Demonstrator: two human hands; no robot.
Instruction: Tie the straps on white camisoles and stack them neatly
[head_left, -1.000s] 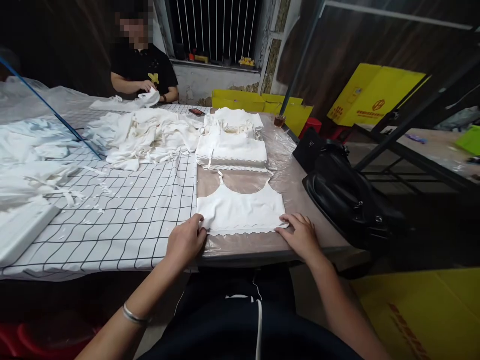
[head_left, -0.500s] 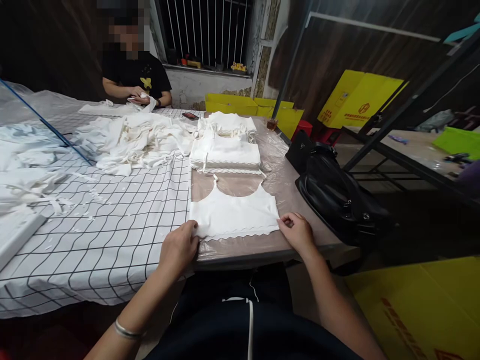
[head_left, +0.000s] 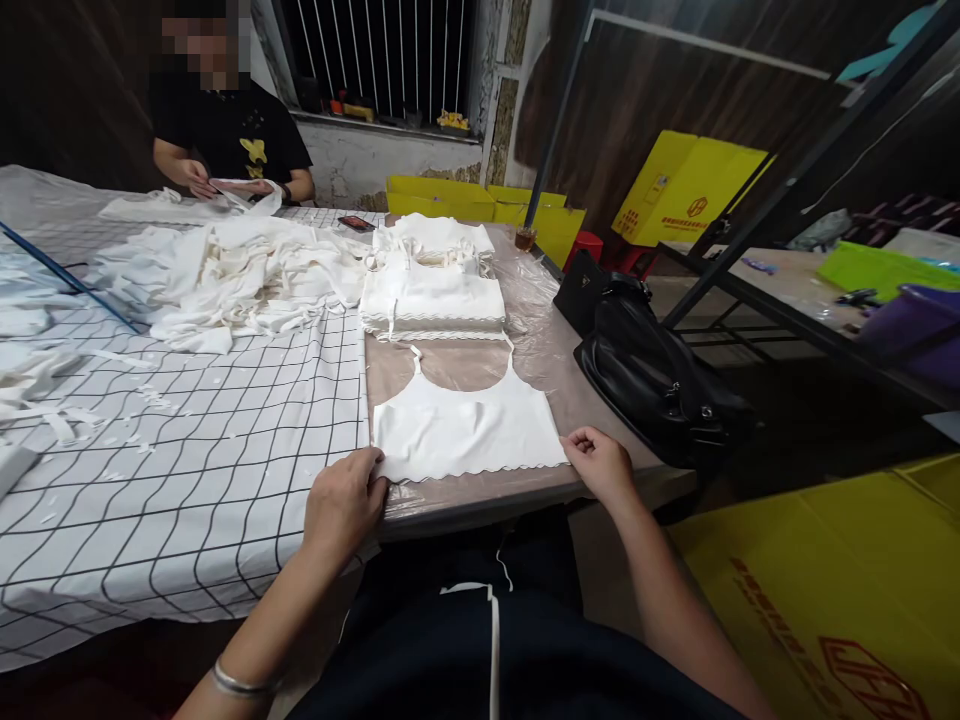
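Note:
A white camisole top (head_left: 465, 430) with thin straps and a scalloped hem lies spread on the plastic-covered table in front of me. My left hand (head_left: 346, 500) pinches its lower left corner. At the lower right corner, my right hand (head_left: 598, 462) has thumb and finger closed on the fabric. The straps point away from me, toward a stack of folded white tops (head_left: 433, 285) just beyond. Left of that stack spreads a loose heap of white garments (head_left: 255, 275).
A black handbag (head_left: 652, 360) sits on the table's right side. Across the table, a person (head_left: 232, 150) handles white cloth. A checked tablecloth (head_left: 247, 450) covers the left, with scraps on it. Yellow cartons (head_left: 825, 570) stand at lower right. A cup (head_left: 525, 238) stands near the far edge.
The top's lower corners are spread slightly wider and its hem lies straighter, with small wrinkles now across the front. My view has shifted a little to the right.

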